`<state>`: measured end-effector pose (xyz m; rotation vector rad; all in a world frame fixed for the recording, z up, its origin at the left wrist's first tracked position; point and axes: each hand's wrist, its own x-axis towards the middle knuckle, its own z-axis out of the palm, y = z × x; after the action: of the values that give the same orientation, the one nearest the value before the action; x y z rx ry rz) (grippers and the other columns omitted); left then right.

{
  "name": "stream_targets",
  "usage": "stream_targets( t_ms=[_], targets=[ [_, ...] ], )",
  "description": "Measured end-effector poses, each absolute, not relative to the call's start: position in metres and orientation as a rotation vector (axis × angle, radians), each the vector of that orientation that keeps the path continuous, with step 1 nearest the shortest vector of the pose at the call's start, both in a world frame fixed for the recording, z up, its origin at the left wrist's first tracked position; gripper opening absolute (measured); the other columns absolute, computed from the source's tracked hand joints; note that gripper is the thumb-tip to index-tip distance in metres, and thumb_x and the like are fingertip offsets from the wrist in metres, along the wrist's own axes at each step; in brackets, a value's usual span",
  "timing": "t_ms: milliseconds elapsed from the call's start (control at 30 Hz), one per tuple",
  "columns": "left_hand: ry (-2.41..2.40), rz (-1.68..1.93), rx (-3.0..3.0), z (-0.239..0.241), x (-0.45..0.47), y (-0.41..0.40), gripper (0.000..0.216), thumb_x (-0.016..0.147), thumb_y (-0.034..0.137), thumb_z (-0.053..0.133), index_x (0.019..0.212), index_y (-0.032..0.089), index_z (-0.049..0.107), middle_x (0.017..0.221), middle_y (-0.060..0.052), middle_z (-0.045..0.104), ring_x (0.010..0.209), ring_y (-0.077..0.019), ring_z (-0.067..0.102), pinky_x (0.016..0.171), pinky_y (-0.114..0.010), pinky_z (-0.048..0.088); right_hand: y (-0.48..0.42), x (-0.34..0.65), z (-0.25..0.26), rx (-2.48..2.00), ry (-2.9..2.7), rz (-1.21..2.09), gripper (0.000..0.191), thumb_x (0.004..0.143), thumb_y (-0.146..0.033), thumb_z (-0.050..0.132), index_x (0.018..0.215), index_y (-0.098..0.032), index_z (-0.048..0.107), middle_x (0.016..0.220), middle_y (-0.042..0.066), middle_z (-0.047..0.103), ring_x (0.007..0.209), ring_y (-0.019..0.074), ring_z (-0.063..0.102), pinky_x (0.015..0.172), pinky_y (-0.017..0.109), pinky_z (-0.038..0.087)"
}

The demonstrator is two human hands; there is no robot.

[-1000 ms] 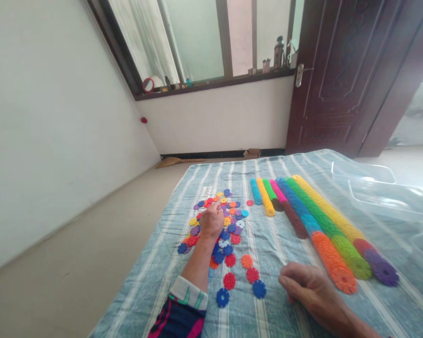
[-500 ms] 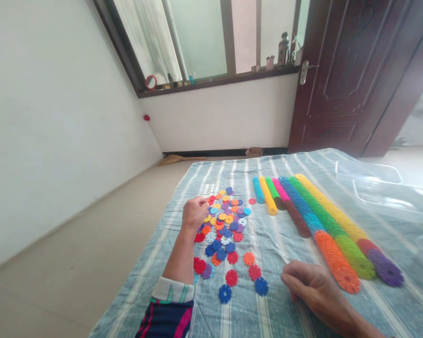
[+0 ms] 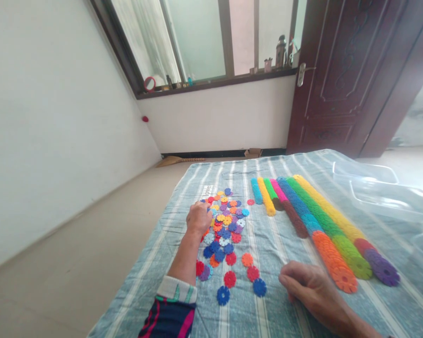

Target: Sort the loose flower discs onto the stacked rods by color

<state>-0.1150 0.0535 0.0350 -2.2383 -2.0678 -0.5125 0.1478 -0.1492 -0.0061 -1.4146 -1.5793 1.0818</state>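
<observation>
A scatter of small coloured snowflake discs (image 3: 224, 230) lies on a blue striped cloth (image 3: 275, 244). My left hand (image 3: 198, 218) rests curled at the left edge of that scatter, fingers closed over something I cannot make out. To the right lie several long rods of stacked discs (image 3: 317, 220), in blue, yellow, green, pink, orange and purple. My right hand (image 3: 308, 284) sits closed on the cloth near the orange rod's end (image 3: 341, 277), beside a blue disc (image 3: 259, 287) and a red disc (image 3: 253, 273).
Clear plastic bins (image 3: 384, 192) stand at the cloth's right side. A dark wooden door (image 3: 341, 75) and a window sill with bottles (image 3: 232, 77) are behind. Bare floor (image 3: 91, 244) runs along the left, where a broom (image 3: 178, 161) lies by the wall.
My left hand moved from the middle of the disc scatter to its left edge, uncovering discs there. My right hand stayed in place.
</observation>
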Motion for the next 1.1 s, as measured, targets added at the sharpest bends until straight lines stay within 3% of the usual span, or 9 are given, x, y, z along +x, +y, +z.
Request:
stream_targets(
  t_ms=[133, 400, 600, 767, 933, 1100],
  targets=[
    [-2.01, -0.389, -2.238, 0.023, -0.113, 0.054, 0.028, 0.083, 0.024, 0.055, 0.103, 0.019, 0.075, 0.116, -0.012, 0.067, 0.113, -0.0264, 0.058, 0.096, -0.033, 0.046, -0.149, 0.148, -0.005, -1.428, -1.576, 1.065, 0.031, 0.085, -0.043, 0.051, 0.066, -0.02, 0.061, 0.054, 0.0, 0.058, 0.053, 0.0147, 0.053, 0.053, 0.026, 0.041],
    [-2.016, -0.419, -2.236, 0.014, -0.116, 0.061, 0.03, 0.082, 0.023, 0.056, 0.106, 0.017, 0.072, 0.114, -0.012, 0.069, 0.111, -0.0263, 0.059, 0.097, -0.034, 0.045, -0.148, 0.146, -0.003, -1.428, -1.573, 1.076, 0.029, 0.085, -0.039, 0.051, 0.066, -0.019, 0.061, 0.053, 0.0, 0.057, 0.052, 0.0136, 0.05, 0.052, 0.025, 0.039],
    [-2.042, -0.525, -2.178, 0.022, -0.112, 0.06, 0.021, 0.075, 0.014, 0.056, 0.089, 0.018, 0.071, 0.101, -0.009, 0.071, 0.098, -0.0235, 0.063, 0.087, -0.029, 0.047, -0.148, 0.146, -0.004, -1.4, -1.541, 1.112, 0.026, 0.085, -0.038, 0.052, 0.069, -0.018, 0.061, 0.053, -0.001, 0.056, 0.052, 0.0127, 0.048, 0.051, 0.024, 0.037],
    [-2.094, -0.743, -2.296, 0.034, -0.106, 0.056, 0.013, 0.075, 0.017, 0.054, 0.068, 0.02, 0.064, 0.072, -0.002, 0.067, 0.071, -0.0168, 0.062, 0.068, -0.025, 0.044, -0.147, 0.147, -0.004, -1.401, -1.556, 1.104, 0.025, 0.085, -0.035, 0.052, 0.069, -0.018, 0.061, 0.053, -0.001, 0.057, 0.051, 0.0125, 0.048, 0.051, 0.024, 0.037],
    [-1.969, -1.086, -2.587, 0.039, -0.082, 0.047, 0.011, 0.074, 0.021, 0.056, 0.064, 0.019, 0.059, 0.062, 0.003, 0.06, 0.062, -0.0124, 0.056, 0.064, -0.023, 0.043, -0.145, 0.146, 0.0, -1.396, -1.567, 1.1, 0.022, 0.083, -0.033, 0.053, 0.068, -0.019, 0.061, 0.053, -0.001, 0.058, 0.051, 0.0128, 0.05, 0.053, 0.024, 0.039],
    [-1.894, -1.041, -2.746, 0.038, -0.053, 0.032, 0.011, 0.074, 0.022, 0.058, 0.064, 0.018, 0.06, 0.06, 0.003, 0.058, 0.061, -0.0122, 0.054, 0.062, -0.023, 0.041, -0.144, 0.145, 0.003, -1.368, -1.552, 1.097, 0.02, 0.082, -0.028, 0.053, 0.066, -0.019, 0.059, 0.052, -0.002, 0.057, 0.051, 0.0123, 0.051, 0.054, 0.024, 0.039]
  ],
)
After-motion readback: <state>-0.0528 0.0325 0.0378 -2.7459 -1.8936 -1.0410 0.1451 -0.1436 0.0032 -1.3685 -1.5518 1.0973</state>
